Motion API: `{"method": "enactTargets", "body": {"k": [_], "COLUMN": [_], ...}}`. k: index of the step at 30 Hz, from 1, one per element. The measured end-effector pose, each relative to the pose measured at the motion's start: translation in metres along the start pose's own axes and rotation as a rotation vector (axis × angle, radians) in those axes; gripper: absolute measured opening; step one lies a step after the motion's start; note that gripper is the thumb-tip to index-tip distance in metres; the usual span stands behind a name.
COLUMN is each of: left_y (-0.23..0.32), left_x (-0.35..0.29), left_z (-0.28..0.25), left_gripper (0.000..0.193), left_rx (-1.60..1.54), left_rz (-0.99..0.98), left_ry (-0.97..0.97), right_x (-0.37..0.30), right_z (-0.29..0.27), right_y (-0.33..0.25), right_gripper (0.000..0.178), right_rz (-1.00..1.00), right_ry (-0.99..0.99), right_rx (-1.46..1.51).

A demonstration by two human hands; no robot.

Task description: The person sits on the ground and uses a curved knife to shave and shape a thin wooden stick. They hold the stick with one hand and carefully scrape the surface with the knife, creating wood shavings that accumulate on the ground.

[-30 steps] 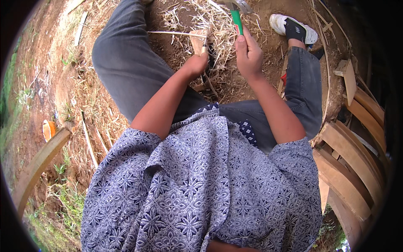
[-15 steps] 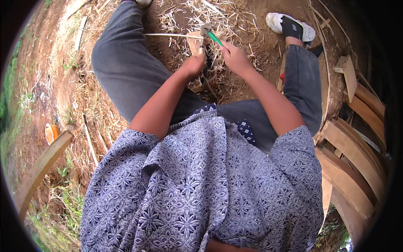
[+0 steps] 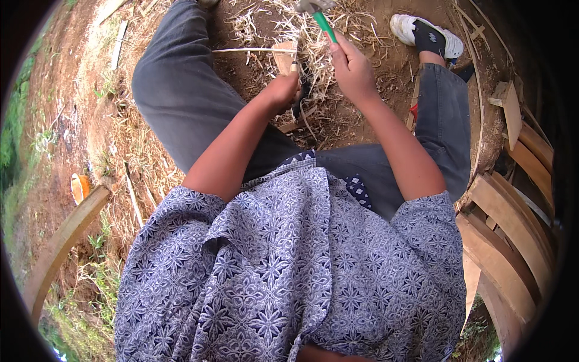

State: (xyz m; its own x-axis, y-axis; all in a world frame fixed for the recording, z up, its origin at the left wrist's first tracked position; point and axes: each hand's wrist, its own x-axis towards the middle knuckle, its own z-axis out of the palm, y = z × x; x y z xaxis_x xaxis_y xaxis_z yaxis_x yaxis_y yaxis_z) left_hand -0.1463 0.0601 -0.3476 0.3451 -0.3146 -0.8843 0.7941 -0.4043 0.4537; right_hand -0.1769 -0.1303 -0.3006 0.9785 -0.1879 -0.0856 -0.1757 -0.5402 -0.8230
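My left hand [image 3: 283, 90] is closed round the pale handle of a knife [image 3: 295, 47], its narrow blade pointing away from me. Beneath the blade, a wooden block [image 3: 282, 58] rests on the ground. A thin pale strip [image 3: 250, 50] lies across this block and sticks out to the left, with its right end at the blade. To the right, my right hand [image 3: 354, 69] grips a hammer [image 3: 324, 25] by its green handle. The hammer's metal head is raised beyond the knife, apart from it, at the picture's upper edge.
Pale shavings [image 3: 329, 57] cover the soil between my outstretched legs. Curved wooden boards [image 3: 509, 214] are stacked at my right. On the left stand a curved wooden bar [image 3: 66, 241] and an orange object [image 3: 79, 188]. A white shoe [image 3: 404, 29] is on my right foot.
The hammer has lifted off the knife's blade and moved away from me and slightly right, together with my right hand. My left hand keeps the knife in nearly the same place on the block.
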Motion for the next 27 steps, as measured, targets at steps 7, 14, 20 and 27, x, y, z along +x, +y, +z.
{"method": "enactTargets", "body": {"k": [7,14,20,27], "left_y": [0.01,-0.003,-0.041,-0.043], "left_x": [-0.006,-0.001,0.023,0.03], "left_z": [-0.002,-0.006,-0.005,-0.009], "left_gripper": [0.039,0.041,0.044,0.045], "left_rx": [0.011,0.056,0.121,0.238], "left_rz": [-0.028,0.009,0.203,0.194], "left_ry": [-0.076,-0.096,0.082,0.092], "right_x": [0.005,-0.009,-0.005,-0.026], "right_z": [0.007,0.003,0.001,0.008], "right_y": [0.048,0.006,-0.014,0.015], "right_gripper": [0.045,0.043,0.042,0.039], "right_rz": [0.03,-0.11,0.029,0.107], "right_ry": [-0.256,0.096,-0.133,-0.083], "right_rx": [-0.297,0.065,-0.017,-0.019]}}
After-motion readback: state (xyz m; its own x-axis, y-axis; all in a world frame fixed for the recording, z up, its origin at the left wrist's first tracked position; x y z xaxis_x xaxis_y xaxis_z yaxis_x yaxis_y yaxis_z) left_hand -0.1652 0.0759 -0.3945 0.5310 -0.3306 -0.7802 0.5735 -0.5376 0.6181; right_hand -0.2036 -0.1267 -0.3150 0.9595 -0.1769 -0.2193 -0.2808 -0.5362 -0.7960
